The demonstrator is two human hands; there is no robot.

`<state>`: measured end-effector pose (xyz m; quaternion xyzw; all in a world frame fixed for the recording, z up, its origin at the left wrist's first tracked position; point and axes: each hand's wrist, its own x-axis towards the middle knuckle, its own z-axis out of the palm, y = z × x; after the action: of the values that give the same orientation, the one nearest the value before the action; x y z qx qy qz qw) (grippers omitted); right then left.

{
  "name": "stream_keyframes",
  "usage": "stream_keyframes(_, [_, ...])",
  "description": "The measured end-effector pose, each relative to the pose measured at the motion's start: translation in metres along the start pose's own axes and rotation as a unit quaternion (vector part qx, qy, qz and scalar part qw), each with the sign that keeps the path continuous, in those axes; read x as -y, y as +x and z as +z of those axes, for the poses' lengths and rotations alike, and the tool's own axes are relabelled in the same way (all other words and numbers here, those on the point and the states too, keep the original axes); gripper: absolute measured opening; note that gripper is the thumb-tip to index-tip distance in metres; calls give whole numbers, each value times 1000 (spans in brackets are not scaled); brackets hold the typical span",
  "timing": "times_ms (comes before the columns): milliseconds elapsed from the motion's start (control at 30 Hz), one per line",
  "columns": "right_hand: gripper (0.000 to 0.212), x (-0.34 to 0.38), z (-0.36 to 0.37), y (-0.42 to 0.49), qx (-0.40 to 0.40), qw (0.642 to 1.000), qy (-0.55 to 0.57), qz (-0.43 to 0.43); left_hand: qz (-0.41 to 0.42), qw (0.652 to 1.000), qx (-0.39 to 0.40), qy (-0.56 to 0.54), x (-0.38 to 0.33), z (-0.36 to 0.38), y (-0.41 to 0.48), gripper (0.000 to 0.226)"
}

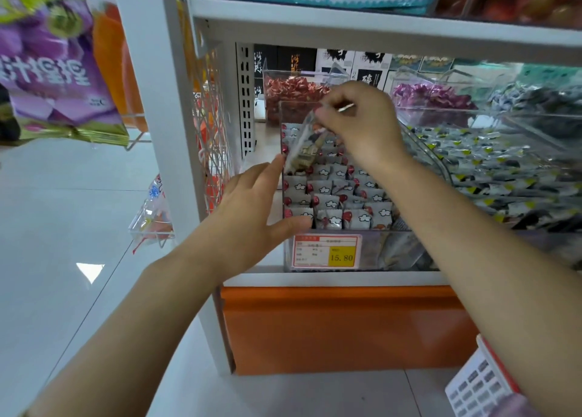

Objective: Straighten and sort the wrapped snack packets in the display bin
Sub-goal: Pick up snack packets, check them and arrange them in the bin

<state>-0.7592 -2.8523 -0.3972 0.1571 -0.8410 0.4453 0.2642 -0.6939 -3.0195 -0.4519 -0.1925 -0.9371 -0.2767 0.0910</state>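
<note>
A clear plastic display bin (pixel 371 253) on the lower shelf holds rows of grey wrapped snack packets (pixel 340 196) printed with white clouds and red spots. My right hand (pixel 362 123) hovers above the bin's back half and pinches the top of a clear packet (pixel 302 149) with brownish contents, which hangs tilted over the rows. My left hand (pixel 252 202) lies with straight fingers against the bin's left wall, thumb at the front corner, one fingertip near the hanging packet's lower end.
A red and yellow price tag (pixel 326 252) reading 15.80 is on the bin's front. Neighbouring clear bins hold red candies (pixel 293 92), purple candies (pixel 431 97) and grey-yellow packets (pixel 491 164). A white shelf post (pixel 176 152) stands left; snack bags (pixel 53 64) hang beyond it.
</note>
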Motion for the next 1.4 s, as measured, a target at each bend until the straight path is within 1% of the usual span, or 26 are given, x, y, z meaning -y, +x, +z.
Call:
stream_keyframes(67, [7, 2, -13, -18, -59, 997, 41, 7, 5, 999, -46, 1, -3, -1, 0, 90])
stream_keyframes(133, [7, 2, -26, -37, -88, 988, 114, 60, 9, 994, -113, -11, -7, -1, -1, 76])
stream_keyframes(167, [9, 2, -32, -47, -89, 978, 163, 99, 9, 989, -143, -32, -9, -2, -2, 69])
stream_keyframes(233, [17, 2, -42, -66, -71, 941, 278, 181, 0, 983, -166, -82, -15, -2, -4, 58])
stream_keyframes(300, [25, -1, -46, -83, -62, 891, 375, 250, -10, 981, -158, -111, -22, 0, -7, 45])
stream_keyframes(333, [27, -2, -46, -90, -64, 867, 410, 277, -11, 980, -151, -131, -25, 2, -9, 34])
stream_keyframes(367, [23, -2, -47, -95, -63, 845, 438, 300, -11, 975, -144, -166, -27, 3, -11, 21])
stream_keyframes(400, [13, -4, -48, -99, -55, 825, 465, 317, -16, 968, -139, -209, -29, 4, -13, 14])
stream_keyframes(433, [5, -5, -50, -102, -44, 805, 492, 330, -29, 958, -135, -250, -30, 4, -14, 16])
stream_keyframes(500, [15, -7, -56, -106, -13, 774, 533, 342, -81, 930, -125, -336, -30, 6, -16, 17])
stream_keyframes(600, [25, -10, -61, -110, 6, 764, 546, 343, -148, 856, -102, -485, -31, 7, -19, 16])
stream_keyframes(700, [17, -10, -61, -112, 9, 764, 544, 346, -167, 784, -75, -593, -34, 5, -21, 16])
stream_keyframes(733, [14, -10, -60, -112, 5, 759, 549, 349, -168, 764, -68, -619, -34, 3, -22, 16])
stream_keyframes(800, [11, -11, -59, -112, -8, 744, 564, 359, -167, 744, -57, -644, -35, 2, -22, 18])
stream_keyframes(900, [10, -11, -58, -113, -15, 727, 580, 368, -170, 738, -57, -651, -35, 4, -23, 20])
stream_keyframes(933, [10, -10, -58, -113, -17, 721, 585, 371, -169, 740, -61, -648, -35, 5, -23, 20])
stream_keyframes(1033, [10, -11, -56, -113, -28, 707, 597, 377, -152, 770, -83, -614, -34, 7, -22, 19])
stream_keyframes(1100, [9, -13, -56, -114, -37, 708, 599, 372, -134, 801, -97, -575, -34, 9, -22, 17])
stream_keyframes(1167, [11, -14, -55, -114, -47, 725, 588, 354, -121, 827, -97, -541, -33, 10, -22, 19])
stream_keyframes(1200, [12, -15, -55, -114, -54, 741, 575, 343, -123, 833, -90, -532, -33, 11, -22, 20])
stream_keyframes(1300, [11, -17, -57, -114, -66, 798, 514, 307, -125, 828, -57, -543, -35, 11, -23, 21])
stream_keyframes(1333, [13, -16, -57, -114, -66, 813, 497, 295, -117, 835, -56, -534, -36, 11, -24, 26])
stream_keyframes(1400, [15, -16, -58, -115, -62, 838, 470, 271, -94, 867, -74, -483, -37, 11, -25, 32])
